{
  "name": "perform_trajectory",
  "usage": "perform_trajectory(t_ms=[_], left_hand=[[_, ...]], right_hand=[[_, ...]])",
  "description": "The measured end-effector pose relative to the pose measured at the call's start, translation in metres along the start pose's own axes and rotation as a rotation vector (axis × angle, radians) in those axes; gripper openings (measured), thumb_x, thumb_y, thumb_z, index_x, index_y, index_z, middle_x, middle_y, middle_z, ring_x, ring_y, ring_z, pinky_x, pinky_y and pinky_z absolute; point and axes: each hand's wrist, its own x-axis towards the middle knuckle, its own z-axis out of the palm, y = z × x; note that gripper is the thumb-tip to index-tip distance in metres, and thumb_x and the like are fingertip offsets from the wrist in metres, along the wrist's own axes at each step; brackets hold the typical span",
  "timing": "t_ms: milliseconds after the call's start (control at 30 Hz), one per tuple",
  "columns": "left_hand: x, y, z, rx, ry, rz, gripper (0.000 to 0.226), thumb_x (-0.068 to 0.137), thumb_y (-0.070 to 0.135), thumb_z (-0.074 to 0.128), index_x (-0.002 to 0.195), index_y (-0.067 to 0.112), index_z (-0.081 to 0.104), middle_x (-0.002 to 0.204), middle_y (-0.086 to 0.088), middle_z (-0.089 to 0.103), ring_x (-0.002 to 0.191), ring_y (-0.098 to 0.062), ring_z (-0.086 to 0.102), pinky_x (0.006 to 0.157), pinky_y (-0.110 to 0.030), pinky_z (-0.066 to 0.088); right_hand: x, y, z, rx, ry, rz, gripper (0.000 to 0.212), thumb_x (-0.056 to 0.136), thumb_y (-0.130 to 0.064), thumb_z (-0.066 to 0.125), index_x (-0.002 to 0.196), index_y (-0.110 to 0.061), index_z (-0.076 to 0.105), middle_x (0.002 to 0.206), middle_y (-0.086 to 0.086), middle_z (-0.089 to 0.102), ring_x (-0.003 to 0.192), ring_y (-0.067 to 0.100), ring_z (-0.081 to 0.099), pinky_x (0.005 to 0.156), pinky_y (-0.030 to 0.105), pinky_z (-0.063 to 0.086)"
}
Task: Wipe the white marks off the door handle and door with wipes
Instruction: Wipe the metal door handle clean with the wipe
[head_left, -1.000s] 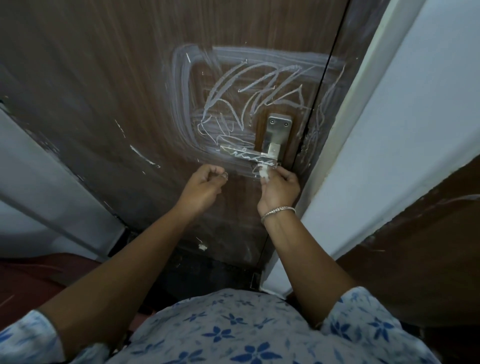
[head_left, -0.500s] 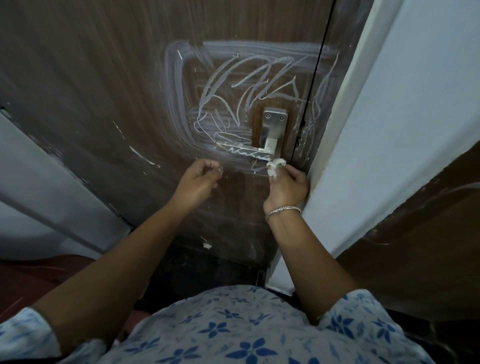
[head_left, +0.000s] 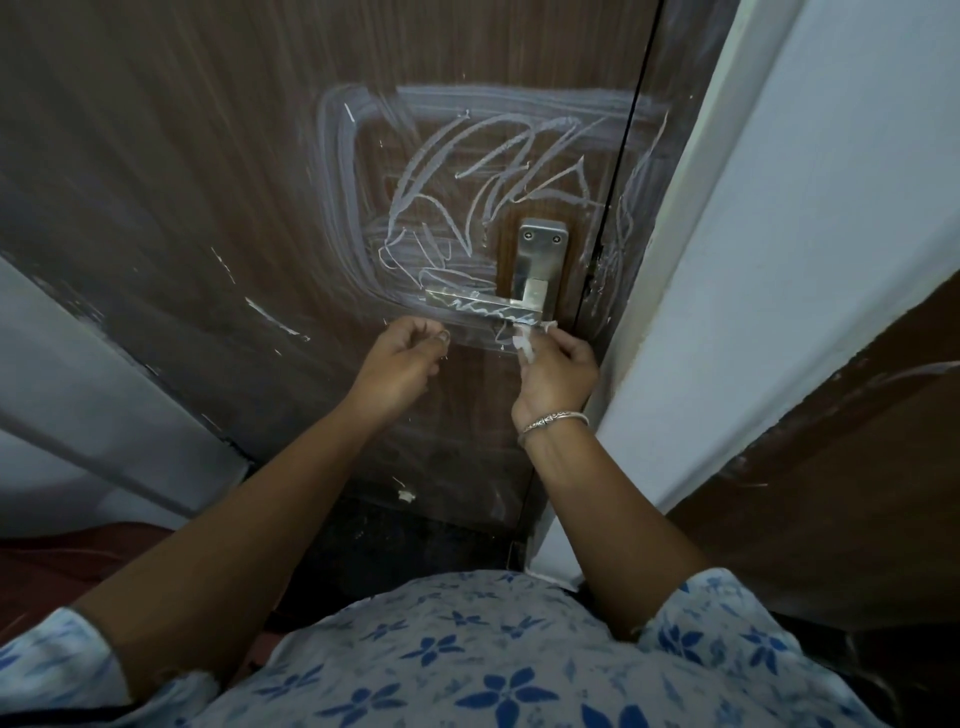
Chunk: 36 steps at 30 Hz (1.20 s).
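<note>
A brown wooden door (head_left: 218, 171) carries a smeared white box and white scribbles (head_left: 483, 171) above and left of its metal handle (head_left: 483, 306). The handle's lever also bears white scribbles, and its plate (head_left: 543, 254) rises above it. My right hand (head_left: 556, 374) grips a small crumpled white wipe (head_left: 522, 345) and holds it against the door just under the lever's right end. My left hand (head_left: 400, 364) hovers close to the door, left of the lever, fingers curled with nothing visible in them.
A white door frame and wall (head_left: 779, 260) stand close on the right. Another brown panel (head_left: 857, 467) lies further right. A grey surface (head_left: 78, 364) runs along the left. Small white scraps (head_left: 405, 496) sit low on the door.
My right hand with the wipe dipped away from the handle to the right, then came back up to the lever's underside. My left hand has stayed where it was.
</note>
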Motion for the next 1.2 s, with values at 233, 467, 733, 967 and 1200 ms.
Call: perform_trajectory(t_ms=[233,467,733,967,1200], left_hand=[[0.004,-0.001,0.000,-0.009,0.008,0.000,0.011,0.093,0.022,0.052,0.083,0.028,0.054,0.086,0.005,0.057,0.071,-0.005,0.053,0.055,-0.017,0.046],[0.009,-0.001,0.006,0.007,-0.002,0.014,0.008,0.091,0.018,0.054,0.098,0.016,0.057,0.083,0.004,0.056,0.069,-0.006,0.054,0.049,-0.009,0.043],[0.013,-0.009,0.000,-0.004,-0.112,0.004,0.024,0.086,0.008,0.059,0.107,0.018,0.058,0.098,-0.001,0.062,0.078,-0.006,0.058,0.066,-0.019,0.046],[0.016,-0.010,0.026,-0.451,-0.186,-0.070,0.018,0.083,0.006,0.065,0.088,0.023,0.060,0.075,0.005,0.067,0.072,-0.011,0.060,0.064,-0.028,0.043],[0.026,-0.002,0.047,-0.510,-0.030,-0.038,0.019,0.079,-0.008,0.064,0.069,0.007,0.059,0.065,-0.005,0.062,0.053,-0.006,0.061,0.057,-0.018,0.053]], right_hand=[[-0.001,-0.001,0.003,0.276,-0.078,0.305,0.018,0.086,0.013,0.054,0.103,0.007,0.056,0.080,0.013,0.059,0.074,0.020,0.061,0.091,0.033,0.048],[-0.010,-0.004,0.016,0.329,-0.223,0.400,0.013,0.087,0.017,0.048,0.084,0.006,0.056,0.083,0.016,0.057,0.077,0.021,0.060,0.064,0.024,0.054],[-0.015,0.004,0.004,0.156,-0.198,0.296,0.018,0.087,0.009,0.056,0.075,-0.005,0.052,0.076,0.010,0.057,0.070,0.017,0.058,0.056,0.022,0.053],[-0.019,0.008,0.007,0.205,-0.186,0.207,0.026,0.085,0.011,0.057,0.071,-0.008,0.048,0.053,0.002,0.058,0.048,0.008,0.057,0.050,0.017,0.049],[-0.016,-0.001,0.005,0.027,-0.237,0.086,0.026,0.085,0.013,0.051,0.073,-0.009,0.056,0.062,0.003,0.063,0.059,0.013,0.058,0.053,0.021,0.048]])
